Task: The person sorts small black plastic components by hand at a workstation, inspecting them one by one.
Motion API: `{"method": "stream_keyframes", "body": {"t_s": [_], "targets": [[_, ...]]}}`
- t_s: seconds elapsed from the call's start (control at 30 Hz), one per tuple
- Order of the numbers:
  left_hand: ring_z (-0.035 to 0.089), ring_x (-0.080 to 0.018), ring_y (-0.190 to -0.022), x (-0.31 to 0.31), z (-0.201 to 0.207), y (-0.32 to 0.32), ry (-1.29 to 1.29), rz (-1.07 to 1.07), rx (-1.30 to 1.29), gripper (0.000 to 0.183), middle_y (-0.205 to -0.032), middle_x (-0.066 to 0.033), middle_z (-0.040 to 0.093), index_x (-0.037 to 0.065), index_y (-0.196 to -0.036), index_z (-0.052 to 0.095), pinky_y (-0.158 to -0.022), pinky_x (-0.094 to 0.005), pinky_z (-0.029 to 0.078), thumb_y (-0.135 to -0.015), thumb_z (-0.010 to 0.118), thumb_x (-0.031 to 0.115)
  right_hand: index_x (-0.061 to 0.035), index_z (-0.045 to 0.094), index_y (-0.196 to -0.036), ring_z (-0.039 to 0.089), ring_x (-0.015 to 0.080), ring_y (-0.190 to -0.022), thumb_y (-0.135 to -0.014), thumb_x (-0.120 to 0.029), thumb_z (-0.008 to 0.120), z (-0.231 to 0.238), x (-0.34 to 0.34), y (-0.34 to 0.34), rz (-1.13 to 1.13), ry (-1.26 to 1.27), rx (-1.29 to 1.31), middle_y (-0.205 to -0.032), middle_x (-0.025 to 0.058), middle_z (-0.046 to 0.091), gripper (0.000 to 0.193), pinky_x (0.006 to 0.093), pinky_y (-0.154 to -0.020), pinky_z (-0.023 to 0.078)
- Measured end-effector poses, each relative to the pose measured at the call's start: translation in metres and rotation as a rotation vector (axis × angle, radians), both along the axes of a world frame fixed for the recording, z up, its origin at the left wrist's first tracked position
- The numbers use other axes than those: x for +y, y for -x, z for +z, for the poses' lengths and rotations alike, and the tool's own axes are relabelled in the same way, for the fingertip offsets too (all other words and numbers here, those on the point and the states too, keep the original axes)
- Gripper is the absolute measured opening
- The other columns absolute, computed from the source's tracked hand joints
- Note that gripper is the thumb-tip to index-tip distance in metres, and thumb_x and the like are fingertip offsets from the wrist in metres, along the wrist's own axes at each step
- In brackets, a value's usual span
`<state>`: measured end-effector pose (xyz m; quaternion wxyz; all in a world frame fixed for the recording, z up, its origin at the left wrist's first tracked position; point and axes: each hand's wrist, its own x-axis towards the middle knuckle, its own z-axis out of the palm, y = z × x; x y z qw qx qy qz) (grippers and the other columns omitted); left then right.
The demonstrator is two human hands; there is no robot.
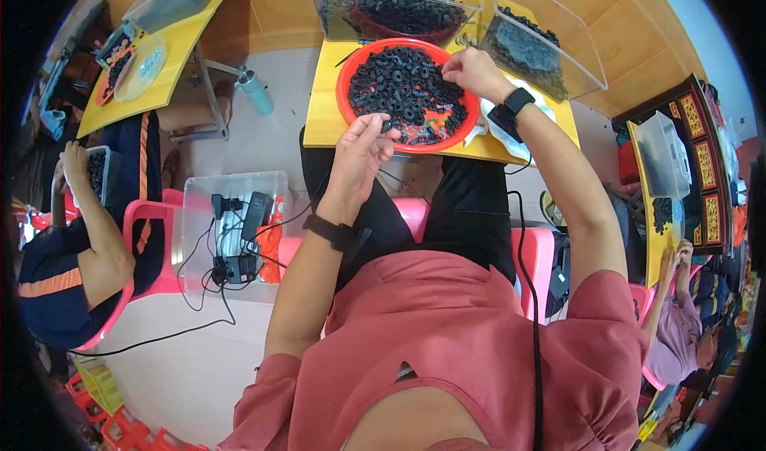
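A round red basin (344,92) stands on the yellow table (321,124) in front of me, heaped with small black ring-shaped parts (399,80). At the basin's near left rim is my left hand (365,149), thumb and fingertips pinched together; a small dark piece seems to be at the tips, too small to name. My right hand (477,74) hangs over the basin's right side with its fingers drawn together near the black parts. Whatever it pinches is hidden by the fingers. Some of the basin's patterned bottom shows near its lower right.
Clear plastic bins (391,12) of black parts stand behind the basin, another bin (527,52) to the right. A white cloth or bag (511,136) lies beside the basin. On the left floor are a box of cables (239,236) and a green bottle (254,92). People sit at both sides.
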<state>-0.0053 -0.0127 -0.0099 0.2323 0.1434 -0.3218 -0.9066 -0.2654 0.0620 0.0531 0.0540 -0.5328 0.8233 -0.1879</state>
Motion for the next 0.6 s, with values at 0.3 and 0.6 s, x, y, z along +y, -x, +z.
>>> {"method": "stream_keyframes", "body": {"t_s": [0.3, 0.6], "targets": [[0.054, -0.0096, -0.063, 0.002, 0.006, -0.002, 0.002, 0.001, -0.027, 0.02, -0.083, -0.0075, 0.063, 0.004, -0.105, 0.054, -0.059, -0.019, 0.045, -0.095, 0.051, 0.02, -0.0018, 0.07, -0.084, 0.065, 0.0203, -0.061, -0.078, -0.014, 0.066, -0.003, 0.001, -0.013, 0.044, -0.008, -0.28, -0.071, 0.0124, 0.067, 0.014, 0.0315, -0.061, 0.051], [0.055, -0.0085, -0.06, 0.001, 0.005, -0.003, 0.016, 0.011, -0.055, 0.02, -0.083, -0.0085, 0.064, 0.006, -0.105, 0.056, -0.06, -0.02, 0.045, -0.095, 0.053, 0.022, -0.0059, 0.071, -0.083, 0.066, 0.0259, -0.071, -0.073, -0.013, 0.066, 0.002, 0.02, -0.016, 0.121, -0.117, -0.059, -0.074, 0.0115, 0.068, 0.014, 0.0347, -0.07, 0.051]]}}
